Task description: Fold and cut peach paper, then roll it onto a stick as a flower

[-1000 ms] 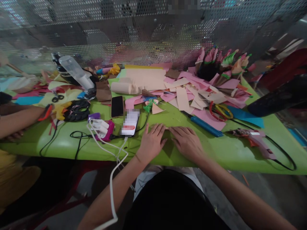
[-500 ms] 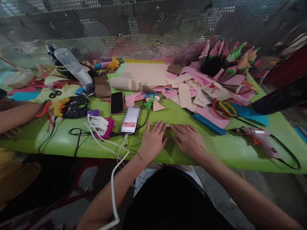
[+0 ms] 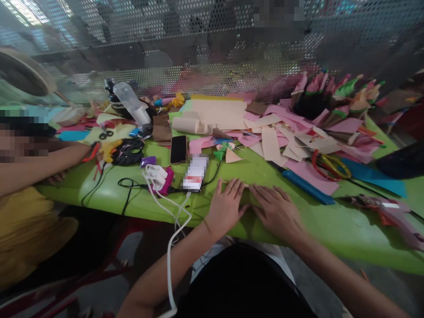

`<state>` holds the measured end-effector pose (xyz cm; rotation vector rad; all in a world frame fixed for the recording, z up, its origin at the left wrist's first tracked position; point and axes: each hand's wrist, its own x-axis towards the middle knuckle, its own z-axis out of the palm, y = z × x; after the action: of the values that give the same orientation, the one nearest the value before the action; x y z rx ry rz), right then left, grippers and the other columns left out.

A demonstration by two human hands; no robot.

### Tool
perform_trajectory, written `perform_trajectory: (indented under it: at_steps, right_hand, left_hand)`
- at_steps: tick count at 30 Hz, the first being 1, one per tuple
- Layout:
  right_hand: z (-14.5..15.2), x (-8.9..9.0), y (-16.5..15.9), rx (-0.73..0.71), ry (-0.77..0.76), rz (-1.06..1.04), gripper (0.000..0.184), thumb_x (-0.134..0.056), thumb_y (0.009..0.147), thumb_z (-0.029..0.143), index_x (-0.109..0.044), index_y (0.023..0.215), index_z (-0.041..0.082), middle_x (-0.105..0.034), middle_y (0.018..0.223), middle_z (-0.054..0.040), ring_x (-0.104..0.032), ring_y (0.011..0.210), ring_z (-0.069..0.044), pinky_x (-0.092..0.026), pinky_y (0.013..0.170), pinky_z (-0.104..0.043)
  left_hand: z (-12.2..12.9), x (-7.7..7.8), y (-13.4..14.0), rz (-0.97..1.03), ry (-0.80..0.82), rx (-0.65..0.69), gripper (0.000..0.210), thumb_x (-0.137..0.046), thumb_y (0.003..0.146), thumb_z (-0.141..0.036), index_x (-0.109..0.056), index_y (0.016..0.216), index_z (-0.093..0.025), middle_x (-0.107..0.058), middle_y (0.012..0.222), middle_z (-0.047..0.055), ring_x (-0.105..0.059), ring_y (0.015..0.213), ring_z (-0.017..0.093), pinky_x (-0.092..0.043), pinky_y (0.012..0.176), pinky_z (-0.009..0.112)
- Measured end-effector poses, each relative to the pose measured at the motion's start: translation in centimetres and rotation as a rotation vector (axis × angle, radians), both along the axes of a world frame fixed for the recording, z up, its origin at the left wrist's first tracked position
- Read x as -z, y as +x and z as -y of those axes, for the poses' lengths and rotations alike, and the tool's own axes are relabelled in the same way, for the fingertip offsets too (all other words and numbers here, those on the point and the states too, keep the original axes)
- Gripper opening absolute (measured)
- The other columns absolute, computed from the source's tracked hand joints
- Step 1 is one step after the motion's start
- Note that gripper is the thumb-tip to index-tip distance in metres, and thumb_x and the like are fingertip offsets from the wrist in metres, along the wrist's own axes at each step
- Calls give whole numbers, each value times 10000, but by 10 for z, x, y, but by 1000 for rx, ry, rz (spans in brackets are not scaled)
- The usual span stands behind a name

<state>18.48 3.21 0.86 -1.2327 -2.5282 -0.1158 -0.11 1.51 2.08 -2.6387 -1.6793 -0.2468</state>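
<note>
On the green worktop (image 3: 334, 227), your left hand (image 3: 227, 210) and right hand (image 3: 280, 213) lie flat, fingers stretched out, over a thin pale stick (image 3: 246, 187) peeking between them, which might bend if one side pushes harder.

We are seeing a pale stick (image 3: 246, 186), lime-green table (image 3: 357, 234), blue cutter (image 3: 306, 186), pink paper (image 3: 313, 175) and dot-patterned grey screen (image 3: 205, 73).

Left grip (image 3: 228, 206) beside right grip (image 3: 278, 208), both palm-down
</note>
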Motion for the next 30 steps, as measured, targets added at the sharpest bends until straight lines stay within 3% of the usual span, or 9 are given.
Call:
perform_trajectory:
  at_steps: [13, 30]
  right_hand:
    - [0, -1, 0, 1, 25, 10, 395, -507, 935, 233, -606, 1303, 131, -689, 1269, -130, -653, 1092, -265, -416, 1001, -441]
    - [1, -6, -3, 19, -33, 13, 415, -509, 926, 228, -601, 1323, 147, -672, 1296, -136, -636, 1131, -273, -422, 1011, -458]
  left_hand:
    - [2, 0, 2, 31, 5, -31, 535, -265, 1031, -425, -470, 1431, -135, -485, 1503, 108, -422, 1412, 228, -229, 1203, 579]
    - [1, 2, 1, 36, 13, -36, 505, -354, 1011, -399, -469, 1442, -163, -494, 1496, 108, -428, 1411, 245, -235, 1204, 571]
